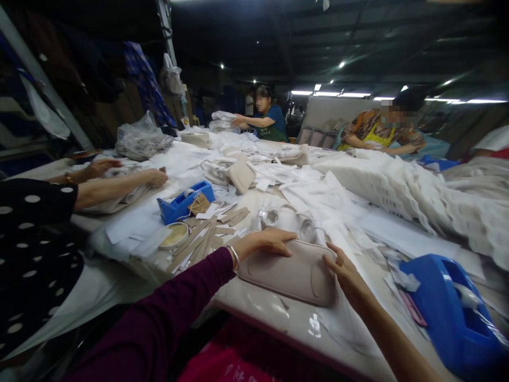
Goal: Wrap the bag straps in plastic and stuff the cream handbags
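A beige bag [290, 273] with rounded corners lies near the table's front edge, its stitched face towards me. My left hand [268, 242], with a bracelet at the wrist, grips its upper left edge. At the upper right corner, my right hand [338, 262] holds the bag between thumb and fingers. Just behind the bag are clear plastic-wrapped rings [271, 216]. Beige and white strips [202, 239] are heaped to the left, beside a round tin [174, 235].
Blue tape dispensers stand at the left [186, 201] and the near right [449, 313]. White sheets [397, 228] and a foamy white stack [382, 178] cover the right. A person in polka dots [35, 212] works at left; two people are across the table.
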A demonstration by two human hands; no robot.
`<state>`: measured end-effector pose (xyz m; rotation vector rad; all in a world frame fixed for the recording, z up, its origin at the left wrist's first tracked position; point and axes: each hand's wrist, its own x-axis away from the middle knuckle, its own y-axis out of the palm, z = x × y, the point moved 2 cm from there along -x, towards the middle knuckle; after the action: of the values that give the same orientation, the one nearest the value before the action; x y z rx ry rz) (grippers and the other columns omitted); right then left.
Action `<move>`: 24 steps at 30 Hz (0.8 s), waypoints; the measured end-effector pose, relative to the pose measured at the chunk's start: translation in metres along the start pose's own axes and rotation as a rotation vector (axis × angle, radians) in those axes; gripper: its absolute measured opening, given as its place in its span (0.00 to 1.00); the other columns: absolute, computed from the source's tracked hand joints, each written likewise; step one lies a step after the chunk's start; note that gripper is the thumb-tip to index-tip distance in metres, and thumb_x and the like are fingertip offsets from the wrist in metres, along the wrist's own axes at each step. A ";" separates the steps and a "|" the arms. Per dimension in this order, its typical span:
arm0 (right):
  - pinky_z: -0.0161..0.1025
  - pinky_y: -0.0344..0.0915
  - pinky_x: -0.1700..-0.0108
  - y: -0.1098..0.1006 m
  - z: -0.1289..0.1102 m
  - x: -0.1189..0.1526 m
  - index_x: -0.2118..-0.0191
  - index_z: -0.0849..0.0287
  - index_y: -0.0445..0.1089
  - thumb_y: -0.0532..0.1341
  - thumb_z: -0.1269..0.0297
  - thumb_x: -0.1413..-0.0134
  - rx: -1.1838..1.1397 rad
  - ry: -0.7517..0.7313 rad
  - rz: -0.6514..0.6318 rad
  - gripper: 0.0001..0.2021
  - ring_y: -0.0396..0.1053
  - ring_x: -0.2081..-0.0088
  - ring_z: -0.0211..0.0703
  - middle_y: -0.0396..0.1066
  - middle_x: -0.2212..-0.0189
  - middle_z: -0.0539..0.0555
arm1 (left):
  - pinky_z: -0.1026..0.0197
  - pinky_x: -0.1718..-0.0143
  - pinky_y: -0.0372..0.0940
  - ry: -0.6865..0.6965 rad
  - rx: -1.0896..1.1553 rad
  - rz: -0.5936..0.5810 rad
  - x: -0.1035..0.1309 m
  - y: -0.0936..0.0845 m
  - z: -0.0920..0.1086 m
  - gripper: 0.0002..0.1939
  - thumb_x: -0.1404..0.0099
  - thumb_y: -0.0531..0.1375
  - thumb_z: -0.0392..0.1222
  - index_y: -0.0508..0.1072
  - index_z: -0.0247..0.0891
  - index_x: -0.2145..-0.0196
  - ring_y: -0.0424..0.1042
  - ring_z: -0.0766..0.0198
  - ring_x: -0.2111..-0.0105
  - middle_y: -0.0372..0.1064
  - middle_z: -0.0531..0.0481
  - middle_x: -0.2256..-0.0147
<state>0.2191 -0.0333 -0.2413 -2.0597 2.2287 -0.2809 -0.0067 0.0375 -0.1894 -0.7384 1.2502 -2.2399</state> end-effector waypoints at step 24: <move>0.43 0.61 0.51 0.046 0.000 0.022 0.43 0.58 0.58 0.60 0.43 0.55 0.307 0.030 0.296 0.36 0.65 0.54 0.52 0.67 0.53 0.58 | 0.62 0.68 0.60 -0.127 -0.084 0.267 0.013 0.026 -0.010 0.23 0.39 0.54 0.62 0.75 0.38 0.65 0.72 0.55 0.64 0.74 0.46 0.67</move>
<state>0.1721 -0.0522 -0.2497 -1.5610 2.2956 -0.5873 -0.0195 0.0232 -0.2140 -0.6888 1.3039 -1.9074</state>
